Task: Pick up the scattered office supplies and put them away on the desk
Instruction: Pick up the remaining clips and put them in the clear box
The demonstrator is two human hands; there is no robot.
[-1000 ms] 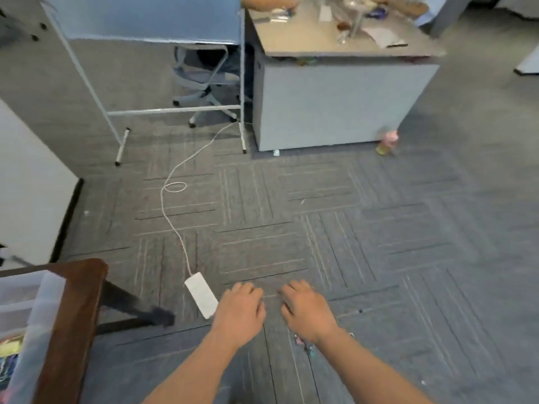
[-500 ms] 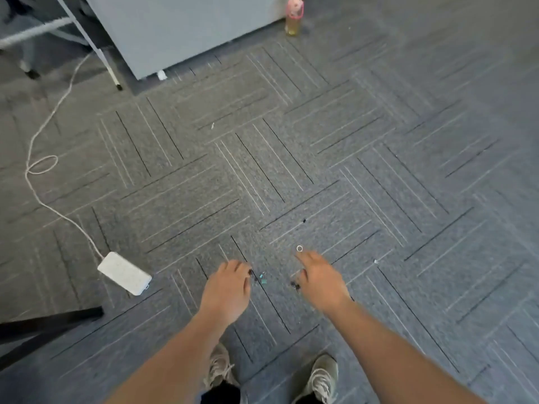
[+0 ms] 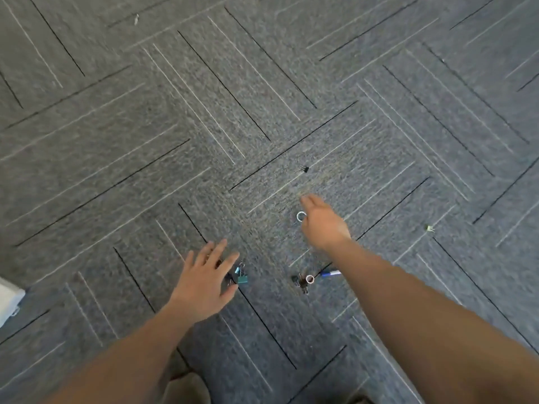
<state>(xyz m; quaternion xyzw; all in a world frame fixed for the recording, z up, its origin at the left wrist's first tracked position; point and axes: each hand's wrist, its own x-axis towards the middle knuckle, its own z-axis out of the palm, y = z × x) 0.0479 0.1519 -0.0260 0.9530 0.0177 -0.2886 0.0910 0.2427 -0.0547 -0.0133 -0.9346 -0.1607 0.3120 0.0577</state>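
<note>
**Both hands over scattered clips on the carpet**

The grey carpet [image 3: 145, 135] with its crossing line pattern filled the view, and the small supplies lay near the middle and low in it. The left hand [image 3: 204, 284] was spread flat with fingers apart, palm down, holding nothing. Just at its 3 o'clock side lay a teal binder clip [image 3: 242, 279], touching or nearly touching the fingertips; whether there was contact could not be told. A small blue clip [image 3: 238, 270] sat just above the teal one.

The right hand [image 3: 323, 223] reached further out, toward 12 o'clock, fingers loosely extended and pointing up-left, with nothing gripped that could be seen. A white ring [image 3: 301, 216] lay at the hand's 9 o'clock edge, right against the thumb side. Beyond the fingertips, at 12 o'clock, a small black binder clip [image 3: 304, 169] lay apart on the carpet.

Between the two forearms, at 6 o'clock from the right hand, a dark binder clip [image 3: 300, 281] lay with a second pale ring [image 3: 309, 278] touching it, and a blue-and-white pen [image 3: 331, 273] lay just at their 3 o'clock side, partly under the right forearm. A small yellowish clip [image 3: 429, 228] lay well apart at 3 o'clock. A white object [image 3: 8, 298] showed at the left edge of the frame.
</note>
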